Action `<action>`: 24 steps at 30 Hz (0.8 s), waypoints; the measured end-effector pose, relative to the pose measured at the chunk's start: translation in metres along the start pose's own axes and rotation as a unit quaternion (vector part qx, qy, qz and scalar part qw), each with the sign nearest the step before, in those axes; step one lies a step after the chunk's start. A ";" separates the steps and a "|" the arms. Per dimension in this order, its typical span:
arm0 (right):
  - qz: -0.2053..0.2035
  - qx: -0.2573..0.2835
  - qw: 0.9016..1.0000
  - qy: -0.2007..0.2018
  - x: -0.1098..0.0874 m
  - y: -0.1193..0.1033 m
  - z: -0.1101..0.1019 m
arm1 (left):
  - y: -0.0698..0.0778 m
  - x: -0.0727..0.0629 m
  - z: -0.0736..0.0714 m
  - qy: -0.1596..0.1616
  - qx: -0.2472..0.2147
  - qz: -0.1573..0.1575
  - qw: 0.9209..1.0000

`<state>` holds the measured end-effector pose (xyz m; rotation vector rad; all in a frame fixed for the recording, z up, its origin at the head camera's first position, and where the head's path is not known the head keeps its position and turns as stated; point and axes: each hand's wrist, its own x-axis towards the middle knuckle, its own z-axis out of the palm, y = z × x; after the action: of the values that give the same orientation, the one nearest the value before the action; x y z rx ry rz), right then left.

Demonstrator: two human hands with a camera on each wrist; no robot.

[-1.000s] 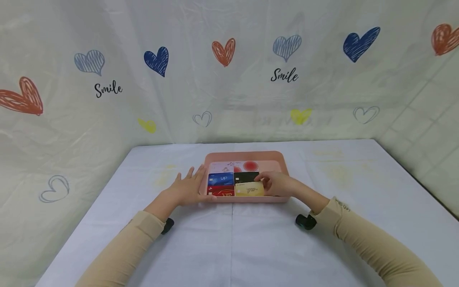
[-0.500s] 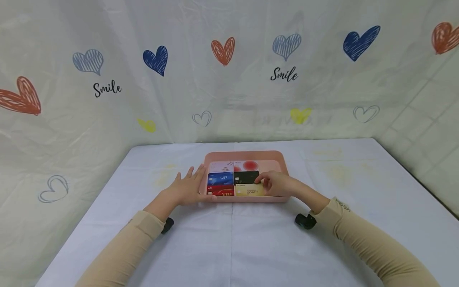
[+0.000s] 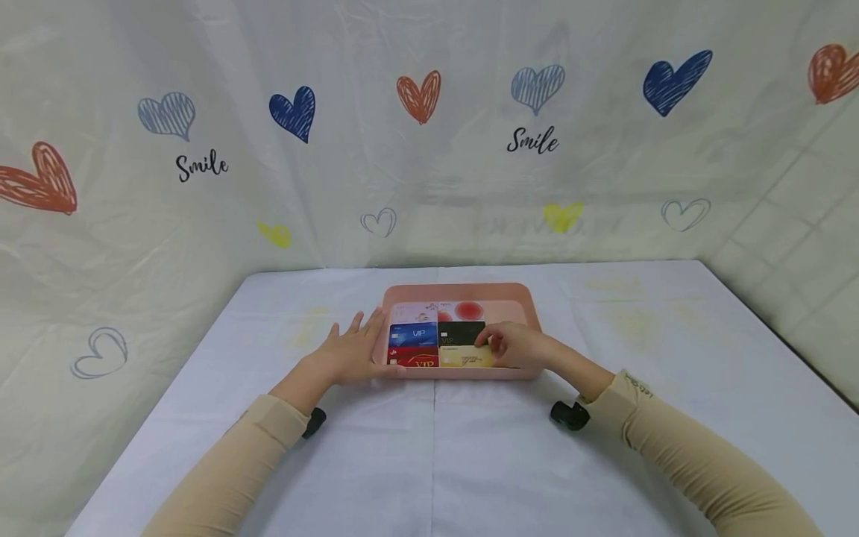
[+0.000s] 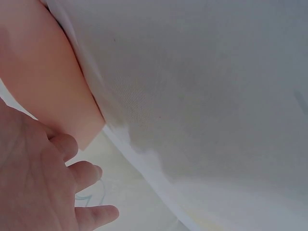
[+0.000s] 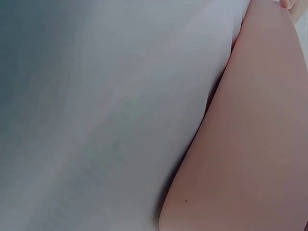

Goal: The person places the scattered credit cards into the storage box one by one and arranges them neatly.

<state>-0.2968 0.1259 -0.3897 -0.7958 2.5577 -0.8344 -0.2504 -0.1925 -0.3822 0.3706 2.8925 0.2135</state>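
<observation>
A pink tray (image 3: 456, 291) lies on the white-covered table. Two columns of plastic cards lie in it: a blue VIP card (image 3: 412, 334), a red VIP card (image 3: 412, 358) and a pale pink card (image 3: 414, 312) on the left; a white card with red circles (image 3: 468, 310), a dark green VIP card (image 3: 459, 331) and a gold card (image 3: 465, 358) on the right. My left hand (image 3: 352, 354) rests spread on the tray's left side, thumb at the front rim. My right hand (image 3: 518, 345) holds the gold card's right end with curled fingers; its thumb is hidden.
White cloth (image 3: 429, 455) covers the table around the tray. Behind it hangs a pale curtain (image 3: 470, 179) printed with hearts and "Smile". A black wrist camera (image 3: 570, 415) sits under my right wrist.
The gold card's upper edge has shifted slightly towards me, baring more of the dark green card. My right fingertips moved a little with it. My left hand stays put.
</observation>
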 end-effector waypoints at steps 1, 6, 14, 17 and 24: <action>0.000 -0.001 1.000 0.000 0.000 0.000 0.000 | 0.000 0.000 0.000 0.000 0.000 0.001 1.000; -0.002 -0.008 1.000 0.002 -0.001 -0.001 0.000 | 0.000 0.001 0.001 -0.004 0.004 0.002 1.000; -0.020 0.005 1.000 0.009 -0.008 0.000 -0.005 | 0.001 0.002 0.002 -0.001 0.012 0.004 1.000; -0.048 0.017 0.998 0.030 -0.012 0.002 -0.010 | -0.001 0.003 0.003 -0.001 0.010 0.005 1.000; -0.057 0.029 0.994 0.093 -0.031 -0.001 -0.029 | -0.007 0.000 -0.003 0.018 -0.007 0.006 1.000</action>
<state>-0.2851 0.1562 -0.3628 -0.8915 2.6543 -1.0598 -0.2528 -0.1997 -0.3803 0.3867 2.9223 0.2442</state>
